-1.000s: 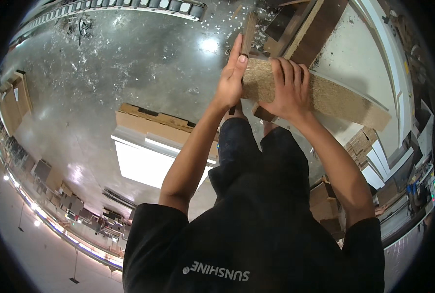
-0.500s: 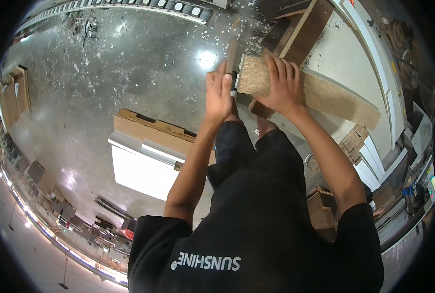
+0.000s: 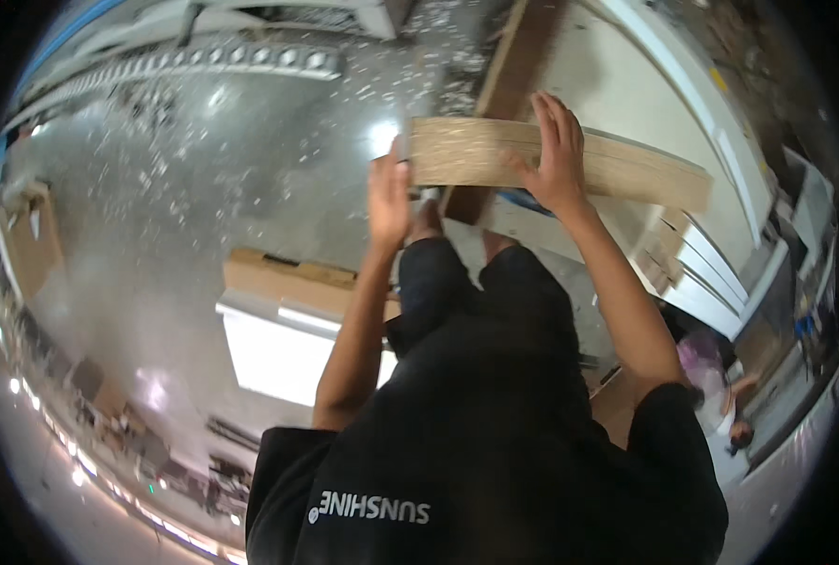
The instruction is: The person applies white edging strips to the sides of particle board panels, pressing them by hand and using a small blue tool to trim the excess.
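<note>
A long wood-grain stack of boards (image 3: 466, 155) lies across the pale worktable, its left end sticking out over the table's edge. My left hand (image 3: 388, 198) is upright against that end, fingers straight and close together, with no object visible in it. Above the stack's middle my right hand (image 3: 560, 165) is open, its fingers spread and thumb apart. Whether its palm touches the wood I cannot tell. Motion blurs both hands somewhat.
A brown board (image 3: 523, 56) slants across the pale tabletop (image 3: 593, 80). Cut pieces (image 3: 662, 250) and white strips (image 3: 711, 268) lie at right. A cardboard-topped white panel stack (image 3: 278, 353) stands on the floor at left. Another person (image 3: 716, 391) is at lower right.
My right hand has loosened from the boards and spread its fingers. The stack reaches farther left. The thin brown piece by my left hand no longer shows. Another person has come into view.
</note>
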Demonstrator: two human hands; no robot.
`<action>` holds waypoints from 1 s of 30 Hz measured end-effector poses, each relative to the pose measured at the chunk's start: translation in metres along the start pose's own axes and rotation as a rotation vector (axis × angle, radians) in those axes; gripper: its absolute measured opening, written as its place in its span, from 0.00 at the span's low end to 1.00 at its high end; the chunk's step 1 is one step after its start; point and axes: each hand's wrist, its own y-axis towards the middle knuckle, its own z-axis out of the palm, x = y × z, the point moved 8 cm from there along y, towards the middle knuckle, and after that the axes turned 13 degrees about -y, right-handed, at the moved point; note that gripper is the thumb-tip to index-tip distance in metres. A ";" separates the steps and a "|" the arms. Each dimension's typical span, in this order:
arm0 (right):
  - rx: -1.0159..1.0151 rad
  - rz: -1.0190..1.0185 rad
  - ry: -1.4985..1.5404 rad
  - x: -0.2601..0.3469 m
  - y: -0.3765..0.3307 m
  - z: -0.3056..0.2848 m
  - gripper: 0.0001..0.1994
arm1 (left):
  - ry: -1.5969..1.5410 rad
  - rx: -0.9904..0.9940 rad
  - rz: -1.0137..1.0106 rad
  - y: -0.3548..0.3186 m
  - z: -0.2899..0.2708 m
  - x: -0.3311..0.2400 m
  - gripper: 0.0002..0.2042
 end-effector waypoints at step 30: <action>0.204 1.261 0.426 -0.537 -0.254 -0.036 0.37 | -0.515 0.019 -0.633 -0.003 0.001 0.002 0.25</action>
